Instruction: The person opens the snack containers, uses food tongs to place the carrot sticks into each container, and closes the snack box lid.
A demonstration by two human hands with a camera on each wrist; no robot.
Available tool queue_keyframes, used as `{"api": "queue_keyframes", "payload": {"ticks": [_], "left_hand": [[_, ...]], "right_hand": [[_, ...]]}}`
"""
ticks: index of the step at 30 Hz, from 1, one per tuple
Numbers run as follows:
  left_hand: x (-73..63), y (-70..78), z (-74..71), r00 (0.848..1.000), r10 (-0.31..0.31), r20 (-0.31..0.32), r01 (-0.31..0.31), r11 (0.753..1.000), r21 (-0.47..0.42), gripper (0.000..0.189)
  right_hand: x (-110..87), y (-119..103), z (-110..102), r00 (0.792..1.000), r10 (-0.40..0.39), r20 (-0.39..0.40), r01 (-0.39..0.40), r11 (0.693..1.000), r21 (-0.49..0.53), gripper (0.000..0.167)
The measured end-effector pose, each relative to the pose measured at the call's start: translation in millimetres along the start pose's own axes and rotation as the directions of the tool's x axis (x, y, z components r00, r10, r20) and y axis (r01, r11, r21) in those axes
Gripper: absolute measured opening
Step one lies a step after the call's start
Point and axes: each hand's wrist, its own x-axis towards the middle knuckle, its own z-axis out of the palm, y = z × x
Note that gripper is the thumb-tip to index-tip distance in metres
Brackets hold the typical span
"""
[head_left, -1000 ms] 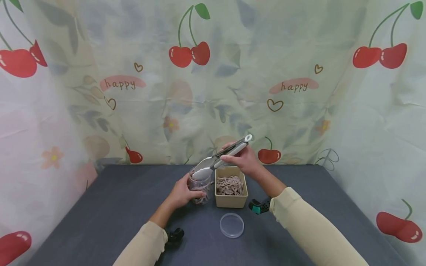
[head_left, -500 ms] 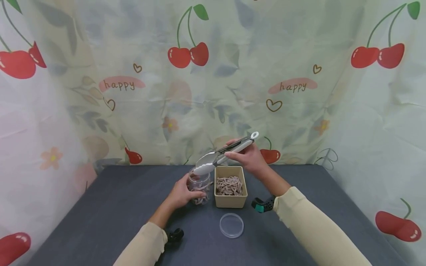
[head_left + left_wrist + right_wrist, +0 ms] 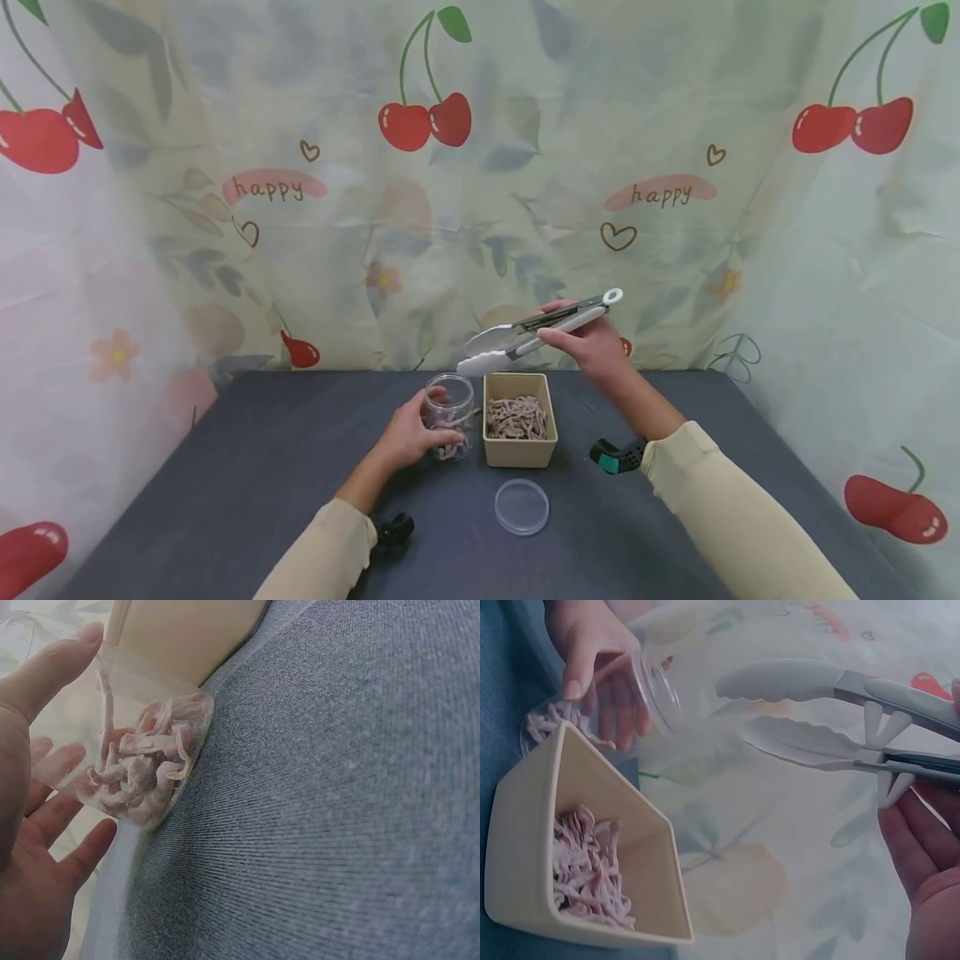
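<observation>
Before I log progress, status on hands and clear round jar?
Left hand: holding jar of pinkish strips. Right hand: holding open grey-white tongs, empty. Jar uncovered, nothing visibly blocking.

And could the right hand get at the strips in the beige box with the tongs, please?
Probably yes: the right hand holds the tongs spread with nothing between them, and the beige box is uncovered above the strips.

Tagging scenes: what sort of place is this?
Likely a staged tabletop booth: cherry-print curtain on three sides, a dark fabric-covered table, and a jar and tub set out on it.
</observation>
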Motion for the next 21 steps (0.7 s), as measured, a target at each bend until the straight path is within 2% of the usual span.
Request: {"api": "queue_keyframes", "payload": {"ticks": [10,16,21], "left_hand": [[-0.1,-0.6,-0.4,1.0,-0.01,0.004,0.01,1.0,0.019,0.077],[-0.2,0.0,-0.5,1.0,-0.015,0.006,0.015,0.999,0.04,0.076],[-0.1,-0.2,-0.6,1.0,-0.014,0.009,0.013,0.999,0.033,0.076]], "right_hand": [[-5.2,1,-20,0.997,-0.019,-0.075,0.022,0.998,0.05,0.035],[-10.3,7,-32,0.995,-0.003,-0.103,0.002,1.0,-0.008,0.038],[-17.2,12,-39,0.996,0.05,-0.078,-0.054,0.997,-0.052,0.042]]}}
